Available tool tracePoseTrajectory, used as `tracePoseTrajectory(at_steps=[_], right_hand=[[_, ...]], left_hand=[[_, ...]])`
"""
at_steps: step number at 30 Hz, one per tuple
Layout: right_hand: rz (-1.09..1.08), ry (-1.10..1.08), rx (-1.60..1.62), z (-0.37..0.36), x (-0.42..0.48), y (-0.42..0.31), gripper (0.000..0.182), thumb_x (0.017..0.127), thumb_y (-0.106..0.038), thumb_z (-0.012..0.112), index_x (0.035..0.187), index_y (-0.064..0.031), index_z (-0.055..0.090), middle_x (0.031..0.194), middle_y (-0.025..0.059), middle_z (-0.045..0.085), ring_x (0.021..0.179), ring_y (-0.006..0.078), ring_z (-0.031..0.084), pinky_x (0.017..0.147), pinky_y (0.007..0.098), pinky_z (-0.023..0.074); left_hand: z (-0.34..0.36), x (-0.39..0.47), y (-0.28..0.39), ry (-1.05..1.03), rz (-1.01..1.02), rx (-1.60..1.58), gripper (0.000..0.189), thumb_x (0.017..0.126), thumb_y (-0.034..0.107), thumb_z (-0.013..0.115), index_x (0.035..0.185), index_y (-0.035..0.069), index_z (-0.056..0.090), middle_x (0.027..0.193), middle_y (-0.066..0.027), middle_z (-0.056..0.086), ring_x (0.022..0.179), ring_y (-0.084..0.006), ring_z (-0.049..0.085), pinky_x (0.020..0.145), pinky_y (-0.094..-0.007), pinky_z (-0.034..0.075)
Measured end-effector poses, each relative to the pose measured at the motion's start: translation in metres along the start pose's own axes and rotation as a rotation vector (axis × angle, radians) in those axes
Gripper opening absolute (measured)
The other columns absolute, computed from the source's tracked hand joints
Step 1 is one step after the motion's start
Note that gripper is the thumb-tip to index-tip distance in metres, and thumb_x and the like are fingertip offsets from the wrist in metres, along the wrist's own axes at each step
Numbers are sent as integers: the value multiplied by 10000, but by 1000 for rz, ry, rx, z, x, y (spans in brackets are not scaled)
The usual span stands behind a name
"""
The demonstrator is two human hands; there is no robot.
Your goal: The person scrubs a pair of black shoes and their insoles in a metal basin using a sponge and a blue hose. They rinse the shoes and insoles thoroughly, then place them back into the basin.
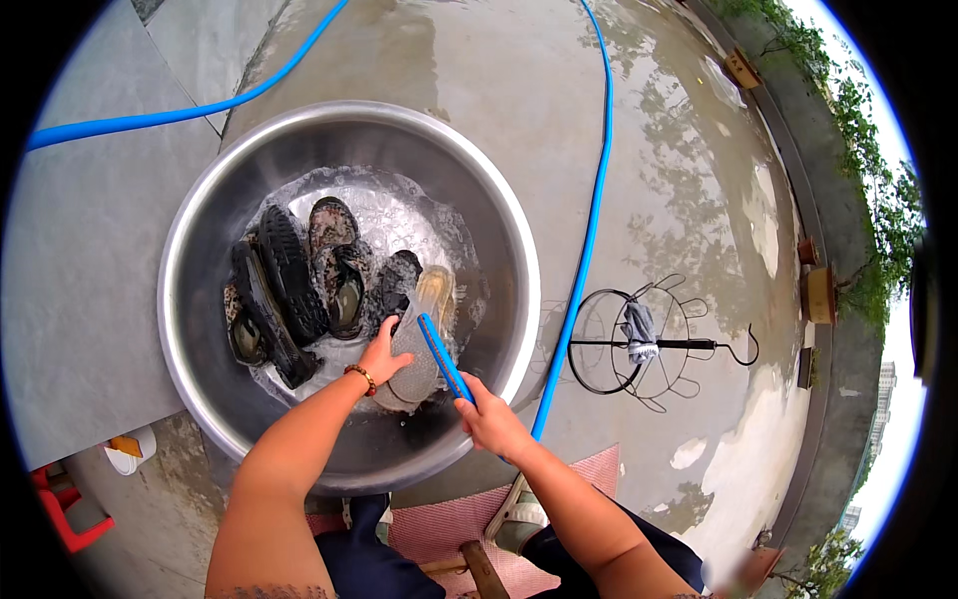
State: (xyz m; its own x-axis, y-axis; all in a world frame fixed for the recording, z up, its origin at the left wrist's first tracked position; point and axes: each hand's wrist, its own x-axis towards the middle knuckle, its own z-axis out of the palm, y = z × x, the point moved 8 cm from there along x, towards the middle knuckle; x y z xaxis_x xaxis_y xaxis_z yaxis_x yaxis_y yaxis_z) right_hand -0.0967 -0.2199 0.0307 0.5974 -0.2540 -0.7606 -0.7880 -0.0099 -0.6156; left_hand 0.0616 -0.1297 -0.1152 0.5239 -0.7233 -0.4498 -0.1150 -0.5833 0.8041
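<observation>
A wide stainless steel basin (516,247) holds shallow water and several shoes. My right hand (490,419) grips a blue hose (443,352) near its end, and water runs from the mouth onto a pale insole (435,288). At the left edge of a grey textured insole (415,356), my left hand (383,358) has its thumb on the top face; some of its fingers are hidden. A dark shoe (397,281) lies just beyond that hand. Further left are a camouflage shoe (334,224), an upturned black sole (288,269) and another camouflage shoe (245,333) on its side.
Blue hose (599,187) crosses the wet concrete floor (509,60) right of the basin. A round wire hanger (677,344) with a grey cloth item (640,329) lies there. A red plastic stool (71,517) and white tub (131,453) stand lower left. A pink mat (441,520) lies underfoot.
</observation>
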Motion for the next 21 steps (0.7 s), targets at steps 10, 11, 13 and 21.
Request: tracePoseTrajectory(at_steps=[10, 11, 13, 21], right_hand=[[-67, 123, -27, -38, 57, -58, 448, 910, -207, 451, 1321, -94, 312, 606, 62, 520, 416, 135, 471, 401, 286, 406], [-65, 140, -42, -44, 69, -60, 446, 908, -210, 452, 1315, -88, 316, 607, 65, 523, 419, 138, 480, 405, 288, 416], [-13, 94, -219, -42, 100, -63, 404, 898, -213, 450, 1259, -55, 358, 677, 116, 578, 444, 189, 548, 449, 327, 470], [41, 162, -457, -29, 121, -18, 387, 802, -189, 485, 1148, -24, 436, 769, 161, 637, 551, 278, 628, 664, 386, 506]], left_hand=[[-24, -19, 14, -158, 17, -426, 607, 746, -21, 534, 1311, 28, 319, 1116, -93, 542, 1013, -162, 502, 875, -304, 408], [-27, -23, 18, -172, 9, -451, 627, 747, -36, 520, 1327, 34, 293, 1114, -90, 539, 1015, -156, 497, 872, -303, 409], [-25, -33, -8, -206, -60, -223, 676, 737, 26, 551, 1342, 47, 250, 1144, -172, 529, 1044, -244, 514, 885, -337, 405], [-15, -27, -22, -99, -148, 275, 557, 735, 347, 656, 1161, 55, 445, 999, -213, 596, 947, -340, 576, 788, -393, 447]])
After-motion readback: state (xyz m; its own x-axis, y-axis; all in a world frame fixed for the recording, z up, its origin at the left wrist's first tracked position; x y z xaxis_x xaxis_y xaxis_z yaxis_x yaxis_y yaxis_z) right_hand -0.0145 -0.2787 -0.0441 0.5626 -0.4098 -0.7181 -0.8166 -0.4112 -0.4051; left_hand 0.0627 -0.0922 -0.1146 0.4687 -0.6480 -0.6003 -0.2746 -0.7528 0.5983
